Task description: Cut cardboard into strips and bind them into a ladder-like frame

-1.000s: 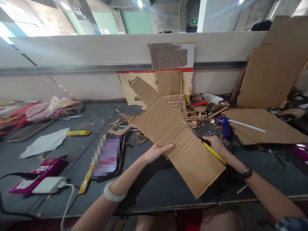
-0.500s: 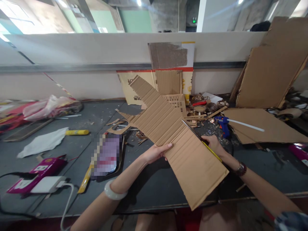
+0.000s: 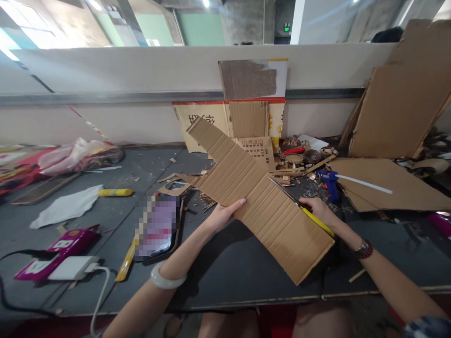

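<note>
A long corrugated cardboard piece (image 3: 260, 199) is held tilted above the table, its far end pointing up and left. My left hand (image 3: 225, 216) grips its left edge, thumb on top and the other fingers hidden beneath. Along the right edge lie yellow-handled scissors (image 3: 317, 221), their blade tip at the cardboard's edge. My right hand (image 3: 319, 211) is closed around the scissors near the handles; part of the grip is hidden from view.
A blue glue gun (image 3: 329, 185) with a white stick lies at right, by a flat cardboard sheet (image 3: 387, 183). Left are a phone (image 3: 160, 230), a yellow cutter (image 3: 127, 263), a white cloth (image 3: 66, 206) and a purple power strip (image 3: 70, 244). Cardboard scraps (image 3: 176, 185) litter the back.
The cardboard's near end has risen and its tilt has changed. My left hand has shifted slightly up and left along the edge. The scissors' yellow handles show more now.
</note>
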`<state>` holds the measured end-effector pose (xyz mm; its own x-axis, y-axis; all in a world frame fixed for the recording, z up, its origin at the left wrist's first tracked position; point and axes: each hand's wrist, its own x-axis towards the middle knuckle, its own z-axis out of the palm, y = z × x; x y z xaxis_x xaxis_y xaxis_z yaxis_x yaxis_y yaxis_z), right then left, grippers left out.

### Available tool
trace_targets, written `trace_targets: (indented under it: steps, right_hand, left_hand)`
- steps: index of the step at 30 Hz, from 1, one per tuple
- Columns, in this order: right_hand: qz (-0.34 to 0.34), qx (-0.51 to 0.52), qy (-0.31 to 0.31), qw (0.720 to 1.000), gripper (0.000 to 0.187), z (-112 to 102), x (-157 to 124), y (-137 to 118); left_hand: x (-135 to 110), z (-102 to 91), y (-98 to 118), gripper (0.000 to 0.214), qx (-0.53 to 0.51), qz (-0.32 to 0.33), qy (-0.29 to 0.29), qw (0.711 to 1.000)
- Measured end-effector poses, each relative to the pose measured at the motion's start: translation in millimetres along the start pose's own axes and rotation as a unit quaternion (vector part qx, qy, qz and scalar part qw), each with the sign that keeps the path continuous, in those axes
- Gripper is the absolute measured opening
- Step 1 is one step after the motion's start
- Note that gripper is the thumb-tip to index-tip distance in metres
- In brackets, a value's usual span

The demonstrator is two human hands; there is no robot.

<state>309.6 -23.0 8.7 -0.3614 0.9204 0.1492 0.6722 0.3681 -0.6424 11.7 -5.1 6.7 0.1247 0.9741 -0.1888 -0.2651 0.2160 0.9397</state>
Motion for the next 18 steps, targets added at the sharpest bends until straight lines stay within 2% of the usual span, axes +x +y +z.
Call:
trace_targets:
  steps: [4, 10, 18]
  right_hand:
    - [0.001, -0.011, -0.006, 1.0, 0.018, -6.0, -2.6, -5.8]
    - [0.003, -0.009, -0.005, 1.0, 0.016, -10.1, -5.5, -10.4]
    - [-0.002, -0.05, -0.009, 0.999, 0.021, -7.3, -1.8, -10.5]
  left_hand:
    - [-3.8, 1.0, -7.9, 0.048, 0.066, 0.036, -0.017, 0.997]
    - [-13.8, 12.4, -12.8, 0.043, 0.15, 0.024, -0.041, 0.988]
    - [-14.0, 13.8, -11.3, 0.044, 0.154, 0.005, -0.068, 0.986]
